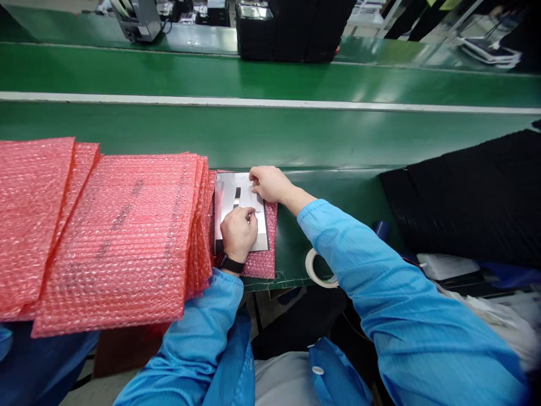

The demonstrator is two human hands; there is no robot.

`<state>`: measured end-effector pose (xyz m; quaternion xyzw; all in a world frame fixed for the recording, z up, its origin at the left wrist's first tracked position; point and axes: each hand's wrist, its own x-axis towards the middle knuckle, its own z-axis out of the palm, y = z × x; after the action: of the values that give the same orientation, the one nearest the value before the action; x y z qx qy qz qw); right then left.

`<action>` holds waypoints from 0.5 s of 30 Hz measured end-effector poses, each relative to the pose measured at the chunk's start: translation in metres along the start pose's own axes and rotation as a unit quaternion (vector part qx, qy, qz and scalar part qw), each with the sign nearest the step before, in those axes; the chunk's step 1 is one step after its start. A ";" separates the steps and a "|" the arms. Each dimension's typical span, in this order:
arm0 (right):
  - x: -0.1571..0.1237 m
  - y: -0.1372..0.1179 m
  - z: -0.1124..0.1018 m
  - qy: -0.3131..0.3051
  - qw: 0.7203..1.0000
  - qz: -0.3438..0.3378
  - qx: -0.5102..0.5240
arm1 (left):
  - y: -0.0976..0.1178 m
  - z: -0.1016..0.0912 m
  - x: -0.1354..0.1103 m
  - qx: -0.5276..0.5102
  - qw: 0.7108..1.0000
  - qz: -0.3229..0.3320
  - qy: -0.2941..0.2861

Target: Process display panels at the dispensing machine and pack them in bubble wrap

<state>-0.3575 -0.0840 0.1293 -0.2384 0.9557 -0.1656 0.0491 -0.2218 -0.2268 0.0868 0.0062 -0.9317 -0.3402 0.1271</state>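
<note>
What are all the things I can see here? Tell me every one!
pink bubble-wrap bags: thick fanned stack, pink, left on the bench
flat silver metal plate: one, silver with a dark strip, under both hands
pink bubble-wrap sheet: one, pink, beneath the plate
white tape roll: one, white, bench's front edge
black sheet: one, black, right side
green conveyor belt: one, green, across the back
grey machine: one, grey, far top left
black boxes: count unclear, black, far top middle
black wristband: one, black, left wrist
left hand: fingers curled, on the plate's near half
right hand: on the plate's far edge
</note>
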 end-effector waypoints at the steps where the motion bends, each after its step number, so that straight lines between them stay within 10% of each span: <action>1: -0.001 0.002 0.002 0.014 1.000 0.014 0.006 | 0.000 0.000 0.000 -0.004 1.000 0.000 0.000; 15: -0.019 -0.007 0.001 0.020 0.991 0.110 0.077 | 0.005 -0.002 0.007 -0.069 0.991 -0.090 0.069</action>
<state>-0.3372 -0.0814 0.1307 -0.1237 0.9612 -0.2375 0.0660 -0.2281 -0.2250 0.0929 0.1051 -0.8905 -0.4127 0.1604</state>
